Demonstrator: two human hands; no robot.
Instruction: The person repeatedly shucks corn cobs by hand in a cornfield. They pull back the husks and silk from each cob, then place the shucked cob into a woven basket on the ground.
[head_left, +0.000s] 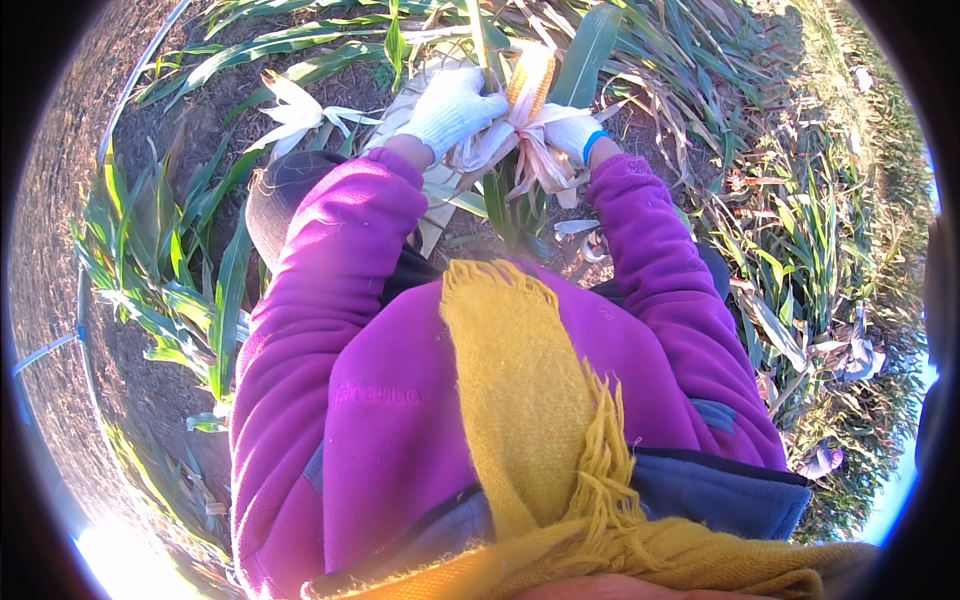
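My left hand (461, 109), in a white knitted glove, is closed at the stalk side, left of a partly husked ear of corn (531, 82). The ear's yellow kernels show at the top, and its pale husk (536, 146) is peeled back and hangs down between my hands. My right hand (571, 133), in a white glove with a blue cuff, is at the husk on the ear's right side; its fingers are mostly hidden by the husk. A broad green corn leaf (589, 56) rises behind the ear.
Cut corn stalks and leaves (697, 67) lie ahead and to the right. An opened pale husk (292, 116) lies on the ground to the left, near my knee (281, 199). More green corn leaves (165, 262) spread at the left. A thin pale hose or line (139, 71) crosses the soil.
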